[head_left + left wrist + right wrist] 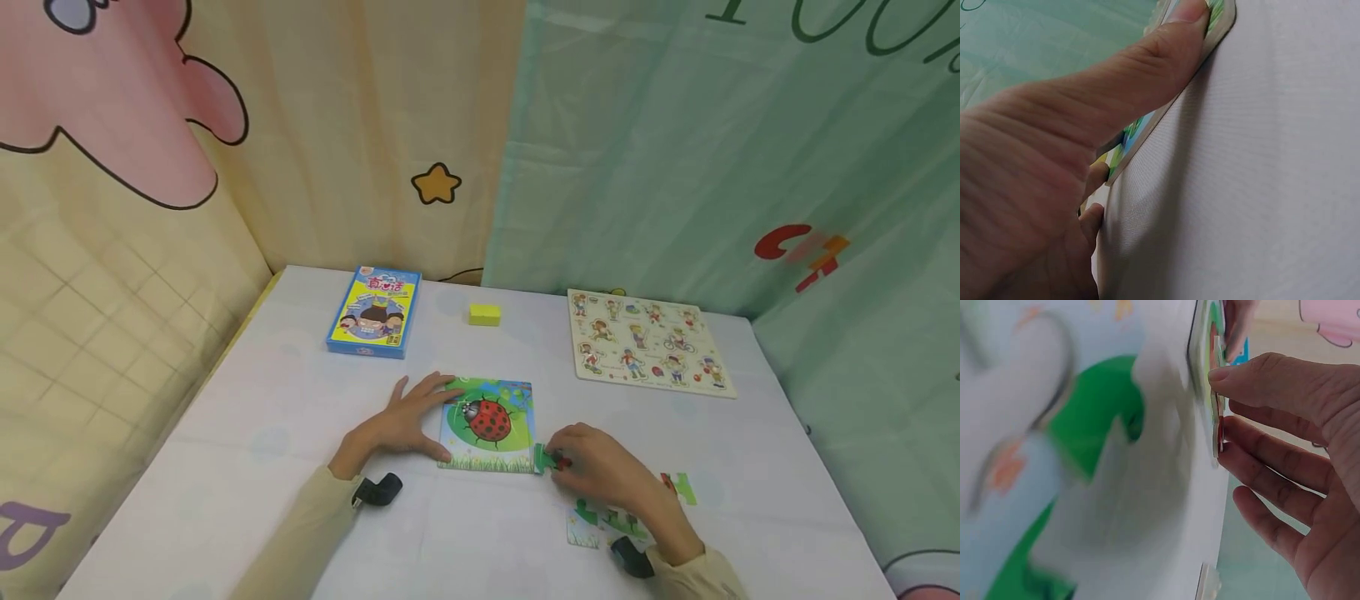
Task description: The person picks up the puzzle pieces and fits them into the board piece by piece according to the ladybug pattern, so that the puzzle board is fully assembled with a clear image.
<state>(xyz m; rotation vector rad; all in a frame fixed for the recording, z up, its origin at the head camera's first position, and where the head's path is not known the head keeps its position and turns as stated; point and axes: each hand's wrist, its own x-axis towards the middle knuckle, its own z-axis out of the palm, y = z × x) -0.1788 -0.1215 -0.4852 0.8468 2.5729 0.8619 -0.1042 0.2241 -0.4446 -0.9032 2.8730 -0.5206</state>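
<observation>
A square ladybug puzzle board [487,423] lies on the white table. My left hand [403,418] spans its left side, thumb at the lower left corner and fingertips over the upper left edge; the left wrist view shows the thumb [1166,53] along the board's edge. Between thumb and fingers, my right hand [600,458] pinches a puzzle piece [1217,406], green with some red, right at the board's lower right corner. Near the right wrist lie loose puzzle pieces [582,530], with another green and red piece [684,488] farther right. The right forearm partly hides them.
Toward the back left stands a blue and yellow card box [375,312]. A small yellow block [484,315] sits behind the ladybug board. At the back right is a wooden board with children figures [645,343]. Curtains [637,167] hang along the table's far side.
</observation>
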